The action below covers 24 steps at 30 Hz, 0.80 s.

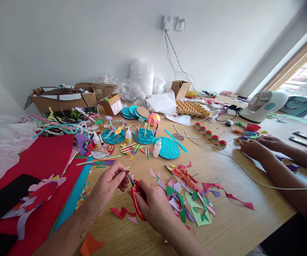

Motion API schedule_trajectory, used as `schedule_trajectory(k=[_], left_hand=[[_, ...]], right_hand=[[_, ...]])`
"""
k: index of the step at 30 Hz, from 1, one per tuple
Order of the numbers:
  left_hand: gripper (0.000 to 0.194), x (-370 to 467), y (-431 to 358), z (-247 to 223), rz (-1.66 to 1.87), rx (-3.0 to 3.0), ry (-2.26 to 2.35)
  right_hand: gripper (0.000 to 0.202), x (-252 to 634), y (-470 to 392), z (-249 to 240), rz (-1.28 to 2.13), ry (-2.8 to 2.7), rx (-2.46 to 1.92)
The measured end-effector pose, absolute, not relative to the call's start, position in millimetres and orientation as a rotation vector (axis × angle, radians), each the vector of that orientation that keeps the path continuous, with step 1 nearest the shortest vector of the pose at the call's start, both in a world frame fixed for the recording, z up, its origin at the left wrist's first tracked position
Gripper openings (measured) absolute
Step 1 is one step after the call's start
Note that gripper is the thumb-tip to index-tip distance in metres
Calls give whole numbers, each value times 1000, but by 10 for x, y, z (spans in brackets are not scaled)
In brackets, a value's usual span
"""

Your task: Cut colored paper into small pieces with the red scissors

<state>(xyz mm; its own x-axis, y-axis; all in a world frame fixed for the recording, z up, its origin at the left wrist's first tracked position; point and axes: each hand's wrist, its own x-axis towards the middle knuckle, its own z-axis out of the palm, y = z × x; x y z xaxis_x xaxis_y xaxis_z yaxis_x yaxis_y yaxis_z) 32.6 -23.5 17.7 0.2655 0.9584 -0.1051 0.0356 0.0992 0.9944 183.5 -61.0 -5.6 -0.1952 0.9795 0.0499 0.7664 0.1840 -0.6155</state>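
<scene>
Your right hand [153,201] is wrapped around a pair of scissors [134,201] with smooth, rounded red plastic handles; its short, dark metal blades angle up toward your left hand [118,176]. There your thumb and fingers are pinched together on a tiny reddish scrap [127,172], right at the blade tips, too small for you to make out its outline. The scissors sit between your two hands, above the glossy, wood-grained counter [249,177].

Below the scissors you have a jagged piece of red paper [121,212]. Just beyond your right hand spreads a loose pile of paper offcuts [180,195], flat, sharp-cornered and curved, in green, purple, pink and orange. A thin, wavy red strip [229,195] trails off to its right. Near your left forearm lie broad, flat red sheets [62,151] with crisp straight edges.

Farther ahead of both hands lies a round turquoise disc [169,148] with a rough, streaky surface, a white squeeze bottle [157,148] upright at its left edge. To your right, well apart from yours, are a co-worker's hands [254,149] among small colourful pieces.
</scene>
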Motion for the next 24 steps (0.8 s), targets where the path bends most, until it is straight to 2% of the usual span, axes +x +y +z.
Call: schedule_trajectory(k=[20, 24], left_hand=[[11, 256, -197, 185, 838, 1319, 1121], [23, 155, -110, 207, 760, 1411, 1094]], right_hand=[[17, 1860, -622, -81, 634, -2069, -1674], [19, 1856, -624, -84, 619, -2098, -1685]])
